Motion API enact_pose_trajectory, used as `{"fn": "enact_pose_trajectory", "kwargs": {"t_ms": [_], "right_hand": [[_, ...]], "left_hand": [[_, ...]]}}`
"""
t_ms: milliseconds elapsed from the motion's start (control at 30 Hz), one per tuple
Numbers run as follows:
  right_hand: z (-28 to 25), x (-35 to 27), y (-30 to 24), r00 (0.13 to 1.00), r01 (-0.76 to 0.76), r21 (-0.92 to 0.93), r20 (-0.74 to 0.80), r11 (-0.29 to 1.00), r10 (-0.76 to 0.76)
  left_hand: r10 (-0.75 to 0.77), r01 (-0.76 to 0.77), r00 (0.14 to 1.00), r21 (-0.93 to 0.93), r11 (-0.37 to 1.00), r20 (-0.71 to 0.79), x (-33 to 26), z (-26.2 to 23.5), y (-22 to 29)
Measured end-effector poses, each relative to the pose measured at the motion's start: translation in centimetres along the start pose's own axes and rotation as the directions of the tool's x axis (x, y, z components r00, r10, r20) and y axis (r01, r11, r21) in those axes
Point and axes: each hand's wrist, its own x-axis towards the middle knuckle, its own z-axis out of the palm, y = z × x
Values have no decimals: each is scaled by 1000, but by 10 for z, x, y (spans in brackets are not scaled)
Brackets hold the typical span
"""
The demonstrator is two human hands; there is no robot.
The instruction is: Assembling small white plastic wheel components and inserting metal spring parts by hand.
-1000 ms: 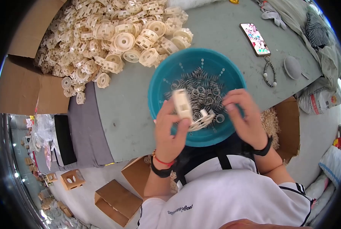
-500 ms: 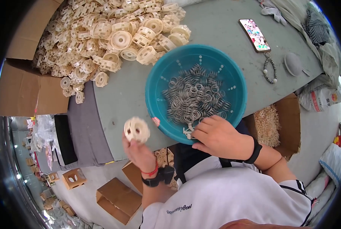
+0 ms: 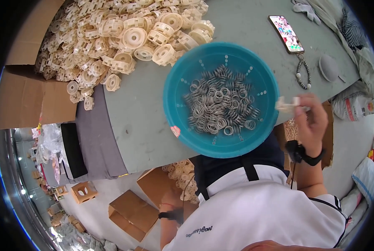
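Beside the right rim of the blue basin [image 3: 170, 90], my right hand [image 3: 313, 121] pinches a small white plastic piece [image 3: 286, 105], blurred by motion. Inside the basin lies a heap of small metal coil springs [image 3: 220, 102]. My left hand [image 3: 169, 199] is down below the table's near edge, by an open cardboard box [image 3: 153, 184] of round cream plastic parts [image 3: 186, 180]. Motion smears its fingers, so whether it holds anything does not show.
A big pile of cream plastic wheel-like parts [image 3: 134, 38] covers the table's far left, spilling from a cardboard box [image 3: 36, 100]. At the right lie a phone [image 3: 286, 34], a bead strap [image 3: 308, 75] and a grey oval object [image 3: 329, 69]. Another box [image 3: 328, 134] stands below the right edge.
My left hand has dropped from the table to the box below, and the round cream part it held is no longer in view. My right hand has moved out of the basin to the right, carrying the white piece.
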Motion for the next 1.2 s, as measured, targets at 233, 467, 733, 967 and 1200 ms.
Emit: {"fn": "enact_pose_trajectory", "kwargs": {"t_ms": [233,467,733,967,1200], "right_hand": [[-95,-52,68,941,-180,-747,60,640,334],[-61,-51,46,950,-219,-725,-6,653,312],[7,-4,-3,992,73,-399,120,914,-27],[49,6,-32,947,190,-14,268,982,-180],[83,11,-57,945,219,190,204,957,-256]], "left_hand": [[555,-547,785,-728,412,-276,23,-201,135],[625,-762,260,242,601,-736,160,-267,216],[449,-765,266,96,636,-853,178,-259,228],[486,-338,701,-843,-418,-522,48,-211,220],[452,-666,661,-746,-16,-599,15,-143,248]]}}
